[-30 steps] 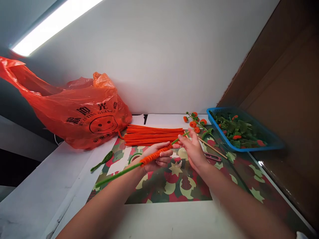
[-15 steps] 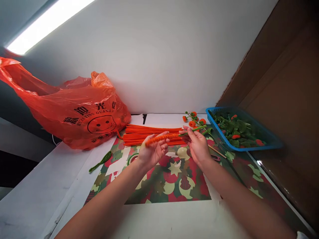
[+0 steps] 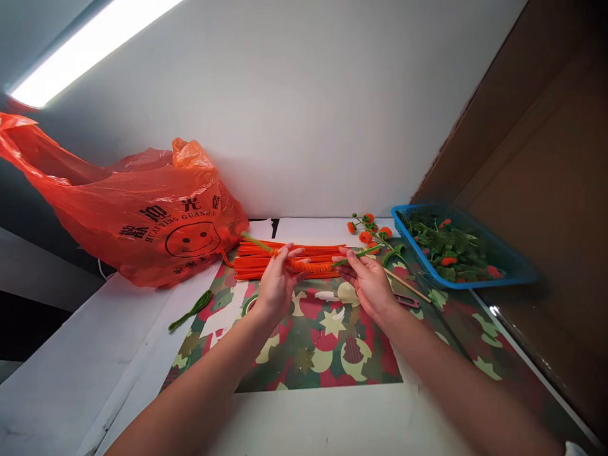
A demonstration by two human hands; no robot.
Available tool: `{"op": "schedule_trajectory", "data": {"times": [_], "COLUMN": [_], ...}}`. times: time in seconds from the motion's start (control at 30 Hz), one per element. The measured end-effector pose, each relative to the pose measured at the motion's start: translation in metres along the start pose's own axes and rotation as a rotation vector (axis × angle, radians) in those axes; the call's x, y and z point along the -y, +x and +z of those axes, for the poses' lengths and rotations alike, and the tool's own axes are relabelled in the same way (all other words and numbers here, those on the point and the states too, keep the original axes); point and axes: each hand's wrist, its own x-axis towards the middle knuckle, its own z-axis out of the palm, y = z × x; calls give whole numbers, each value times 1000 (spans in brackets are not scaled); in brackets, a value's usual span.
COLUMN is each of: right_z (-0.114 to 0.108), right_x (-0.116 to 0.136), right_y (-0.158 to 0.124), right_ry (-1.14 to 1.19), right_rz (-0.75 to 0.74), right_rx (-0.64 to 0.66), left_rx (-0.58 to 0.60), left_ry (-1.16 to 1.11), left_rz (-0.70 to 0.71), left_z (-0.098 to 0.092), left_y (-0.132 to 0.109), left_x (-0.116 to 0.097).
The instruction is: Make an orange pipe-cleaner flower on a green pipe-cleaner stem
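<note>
An orange pipe cleaner coil is wound around a green pipe cleaner, whose ends stick out on both sides. My left hand pinches the coil's left end between thumb and fingers. On the other side, my right hand grips the green pipe cleaner by the coil's right end. Both hands hover just in front of a bundle of straight orange pipe cleaners lying on the patterned mat. Parts of the coil are hidden behind my left fingers.
Left stands a red plastic bag, with a folded green pipe cleaner bunch in front. Orange flowers lie behind my right hand, beside a thin stick and a pink-handled tool. A blue basket holds greenery.
My left hand has turned from palm up under the coil to pinching its left end. The green pipe cleaner now shows beyond the coil's left side. My right hand has shifted slightly left.
</note>
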Motion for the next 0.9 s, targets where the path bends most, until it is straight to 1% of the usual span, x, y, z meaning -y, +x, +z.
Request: {"op": "schedule_trajectory", "data": {"times": [0.07,0.1,0.23,0.27,0.3,0.37,0.47,0.63,0.73,0.8,0.87,0.9], "right_z": [0,0,-1,-1,-1,0,1,4,5,5,4,4], "right_x": [-1,-2,-7,-7,-8,-8,-6,-3,0,0,-2,-2], "right_y": [0,1,1,1,1,0,-1,-3,-4,-4,-4,-3], "right_ry": [-13,-18,-4,-1,-4,-21,-37,-5,4,1,-10,-19], "right_rz": [10,15,28,32,39,52,46,0,-25,-38,-41,-40], "right_rx": [7,13,50,59,64,62,59,49,29,23,23,26], "left_rx": [16,49,287,329,341,296,204,169,145,155,155,133], "left_ry": [79,122,269,299,319,322,242,128,107,98,54,25], "left_rz": [12,-4,-148,-168,-175,-173,-174,-140,-129,-124,-87,-53], "left_z": [-1,-2,-5,-6,-6,-5,-3,-2,-2,-2,-2,-3], "left_y": [-1,-2,-3,-4,-4,-4,-3,0,1,2,3,4], "left_x": [0,0,6,8,8,7,2,-3,-6,-8,-11,-12]}}
